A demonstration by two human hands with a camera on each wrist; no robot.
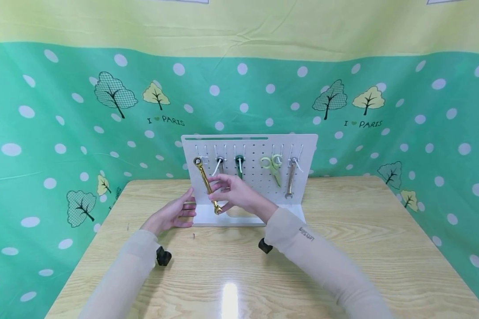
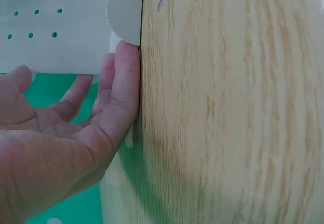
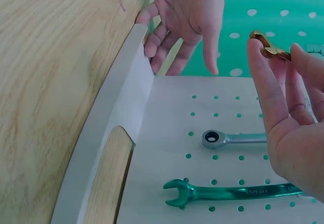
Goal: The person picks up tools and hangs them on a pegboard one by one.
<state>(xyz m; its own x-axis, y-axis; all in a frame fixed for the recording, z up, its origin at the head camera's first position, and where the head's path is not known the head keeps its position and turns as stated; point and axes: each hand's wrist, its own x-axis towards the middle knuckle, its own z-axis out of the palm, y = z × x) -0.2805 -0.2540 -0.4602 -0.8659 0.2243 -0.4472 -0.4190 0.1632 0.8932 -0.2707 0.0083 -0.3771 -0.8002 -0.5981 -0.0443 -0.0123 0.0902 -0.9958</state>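
Note:
A gold combination wrench (image 1: 205,179) slants in front of the left part of a white pegboard (image 1: 249,138). My right hand (image 1: 241,193) pinches it between thumb and fingers near its lower, open-jawed end (image 3: 273,50). The wrench's ring end is up by the leftmost hook; whether the hook passes through it I cannot tell. At the board's left edge is my left hand (image 1: 174,213), fingers loosely extended, with fingertips touching the edge of the base (image 2: 125,11). Beside the gold wrench hang a silver wrench (image 3: 243,139) and a green wrench (image 3: 238,192), partly hidden by my right hand.
Farther right on the board hang light green scissors (image 1: 277,175) and another metal wrench (image 1: 291,179). The board stands on a wooden table (image 1: 343,212) before a green dotted curtain (image 1: 243,97). Black wrist mounts (image 1: 163,256) show below both hands.

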